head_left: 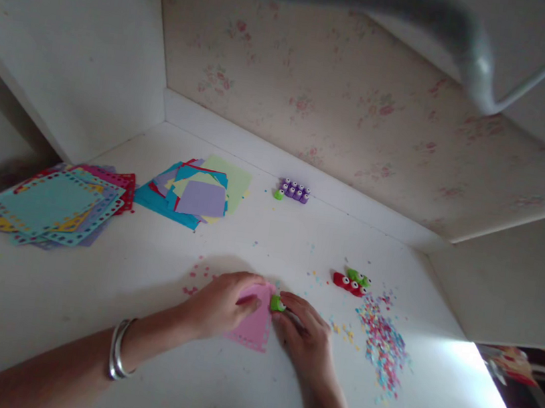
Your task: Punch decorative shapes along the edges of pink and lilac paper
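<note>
A pink paper sheet (255, 325) with small holes along its lower and right edges lies on the white table. My left hand (226, 304) grips its upper left part, thumb on top and fingers at the far edge. At the sheet's right edge sits a small green punch (277, 304), held between the thumb and fingers of my right hand (307, 334). Pink paper bits (198, 271) are scattered to the left of the sheet, beyond my left wrist.
Punched sheets (56, 202) are piled at the far left, with coloured paper (203, 199) beside them. Purple punches (295, 191) stand near the wall. Red punches (349, 284) and green ones lie at the right, near a heap of confetti (385, 346).
</note>
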`<state>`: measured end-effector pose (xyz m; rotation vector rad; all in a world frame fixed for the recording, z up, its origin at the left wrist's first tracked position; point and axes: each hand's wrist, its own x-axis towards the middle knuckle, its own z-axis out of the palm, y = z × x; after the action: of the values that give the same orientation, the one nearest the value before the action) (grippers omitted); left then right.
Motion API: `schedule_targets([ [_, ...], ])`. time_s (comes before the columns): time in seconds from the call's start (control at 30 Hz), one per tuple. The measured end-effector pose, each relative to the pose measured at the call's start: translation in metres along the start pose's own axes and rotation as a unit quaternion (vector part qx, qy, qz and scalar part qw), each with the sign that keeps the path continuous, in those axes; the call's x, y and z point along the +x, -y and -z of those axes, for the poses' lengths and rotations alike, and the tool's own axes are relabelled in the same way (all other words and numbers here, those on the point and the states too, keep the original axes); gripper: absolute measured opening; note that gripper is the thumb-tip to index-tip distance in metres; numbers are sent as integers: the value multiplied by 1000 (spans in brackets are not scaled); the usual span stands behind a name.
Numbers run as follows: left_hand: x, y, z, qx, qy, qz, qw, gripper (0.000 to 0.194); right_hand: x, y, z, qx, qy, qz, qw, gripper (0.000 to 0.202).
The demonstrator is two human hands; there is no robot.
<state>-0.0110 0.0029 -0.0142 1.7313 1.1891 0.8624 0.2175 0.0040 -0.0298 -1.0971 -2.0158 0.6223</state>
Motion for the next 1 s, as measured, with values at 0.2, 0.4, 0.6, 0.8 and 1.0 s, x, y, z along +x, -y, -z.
schedule_targets([
  [0.2, -12, -2, -12, 131, -24, -70, 989, 42, 3, 3, 1, 9, 22, -19, 1000, 23],
  [0.4, -14, -3, -8, 283, -35, -82, 955, 27, 4, 4, 1, 24, 29, -24, 999, 22],
  [0.6, -11, -4, -5, 305, -8, -83, 949, 31, 3, 4, 3, 37, 45, -15, 998, 22],
  [0.8, -11, -5, -5, 300, -12, -82, 950, 33, 3, 4, 4, 42, 52, -14, 998, 23],
  [1.0, -11, -4, -5, 294, -9, -82, 952, 33, 2, 3, 3, 40, 53, -18, 998, 22],
])
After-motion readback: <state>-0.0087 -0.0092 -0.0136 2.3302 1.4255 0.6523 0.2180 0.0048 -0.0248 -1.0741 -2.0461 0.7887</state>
